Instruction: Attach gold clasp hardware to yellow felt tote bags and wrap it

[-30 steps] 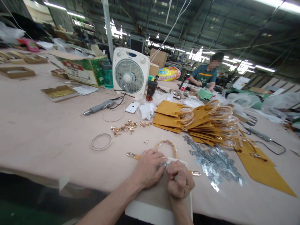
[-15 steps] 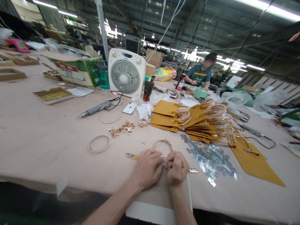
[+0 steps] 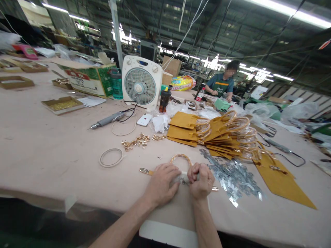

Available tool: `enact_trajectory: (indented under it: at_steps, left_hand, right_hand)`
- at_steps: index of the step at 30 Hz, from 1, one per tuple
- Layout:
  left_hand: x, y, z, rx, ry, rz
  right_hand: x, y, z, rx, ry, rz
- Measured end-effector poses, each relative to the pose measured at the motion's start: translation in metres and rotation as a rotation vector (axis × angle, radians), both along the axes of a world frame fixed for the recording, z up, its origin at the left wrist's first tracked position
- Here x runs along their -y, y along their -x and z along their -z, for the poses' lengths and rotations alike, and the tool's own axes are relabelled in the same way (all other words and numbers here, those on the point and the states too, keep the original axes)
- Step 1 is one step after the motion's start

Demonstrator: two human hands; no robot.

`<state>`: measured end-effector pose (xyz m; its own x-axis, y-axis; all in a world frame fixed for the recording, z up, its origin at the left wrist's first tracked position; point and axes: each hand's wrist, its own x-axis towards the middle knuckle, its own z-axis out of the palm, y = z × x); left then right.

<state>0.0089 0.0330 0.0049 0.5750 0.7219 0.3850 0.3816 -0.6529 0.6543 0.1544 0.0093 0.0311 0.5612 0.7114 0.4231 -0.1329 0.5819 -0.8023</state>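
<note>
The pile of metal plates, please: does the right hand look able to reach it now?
Probably yes: the metal plates lie just beyond the right hand, with only a low strap end nearby, though that hand would need to uncurl.

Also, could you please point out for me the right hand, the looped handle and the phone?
Right hand (image 3: 201, 183): head view, on the back of the hand.
Looped handle (image 3: 181, 155): head view, at the top of its arch.
Phone (image 3: 144, 119): head view, middle of its upward face.
</note>
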Motion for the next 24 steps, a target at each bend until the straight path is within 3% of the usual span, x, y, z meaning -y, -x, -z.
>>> enact_trajectory:
  at_steps: [10, 18, 24]
  left_hand:
    - [0.0, -0.002, -0.002, -0.03, -0.011, 0.003]
    - [-0.001, -0.002, -0.007, -0.042, -0.019, 0.003]
    - [0.0, -0.001, -0.005, -0.049, -0.037, 0.004]
  right_hand:
    - [-0.013, -0.012, 0.004, 0.047, 0.157, -0.217]
    - [0.001, -0.006, 0.009, 0.467, 0.092, -0.182]
    - [0.006, -0.01, 0.002, 0.081, -0.005, -0.163]
